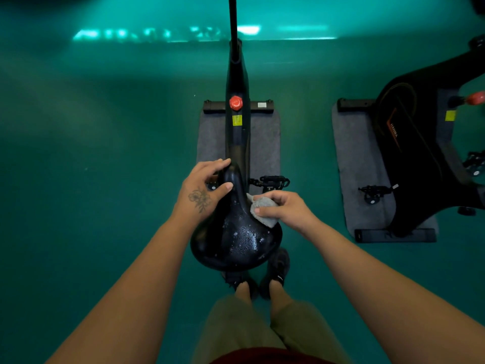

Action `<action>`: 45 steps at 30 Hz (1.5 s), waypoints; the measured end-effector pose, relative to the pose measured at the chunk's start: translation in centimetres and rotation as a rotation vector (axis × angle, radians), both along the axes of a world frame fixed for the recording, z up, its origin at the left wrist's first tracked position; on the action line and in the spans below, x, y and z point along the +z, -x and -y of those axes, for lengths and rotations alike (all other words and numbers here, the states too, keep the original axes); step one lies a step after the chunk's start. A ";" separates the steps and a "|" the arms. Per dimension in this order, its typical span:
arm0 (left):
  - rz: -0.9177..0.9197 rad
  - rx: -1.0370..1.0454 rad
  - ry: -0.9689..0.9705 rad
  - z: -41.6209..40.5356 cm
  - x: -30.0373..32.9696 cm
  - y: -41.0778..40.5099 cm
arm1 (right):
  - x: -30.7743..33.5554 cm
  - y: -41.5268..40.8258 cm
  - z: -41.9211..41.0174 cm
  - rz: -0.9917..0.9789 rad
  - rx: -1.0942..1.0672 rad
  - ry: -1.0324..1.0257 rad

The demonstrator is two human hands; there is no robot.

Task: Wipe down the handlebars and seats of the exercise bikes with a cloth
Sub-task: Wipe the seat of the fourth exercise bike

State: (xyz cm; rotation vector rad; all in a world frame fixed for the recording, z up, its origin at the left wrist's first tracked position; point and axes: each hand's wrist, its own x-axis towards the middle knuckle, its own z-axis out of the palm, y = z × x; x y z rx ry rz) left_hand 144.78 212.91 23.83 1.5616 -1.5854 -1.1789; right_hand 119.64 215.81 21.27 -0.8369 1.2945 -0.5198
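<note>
Left hand (203,189) fingers curled on wet bike saddle (236,232) nose; right hand (284,208) pinches grey cloth (262,210) against saddle's right side.

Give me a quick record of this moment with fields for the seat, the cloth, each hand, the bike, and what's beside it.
seat: glossy black padded bike saddle, wet droplets on its wide rear part
cloth: small grey rag, pressed on the saddle's right side
right hand: right hand grips the rag
left hand: left hand holds the saddle's narrow nose
bike: black frame with a red round knob, on a grey floor mat
beside: second black exercise bike to the right, on its own mat
floor: green
</note>
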 end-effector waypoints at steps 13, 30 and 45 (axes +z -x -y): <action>-0.016 0.000 -0.001 0.0 -0.2 0.3 | -0.3 4.8 -3.3 0.056 -0.009 -0.081; -0.041 -0.003 0.023 -0.1 -0.3 0.2 | -0.6 4.7 -4.4 0.019 -0.045 -0.051; -0.010 -0.019 0.011 -0.3 0.0 0.0 | -0.3 2.0 -3.2 -0.012 -0.121 -0.065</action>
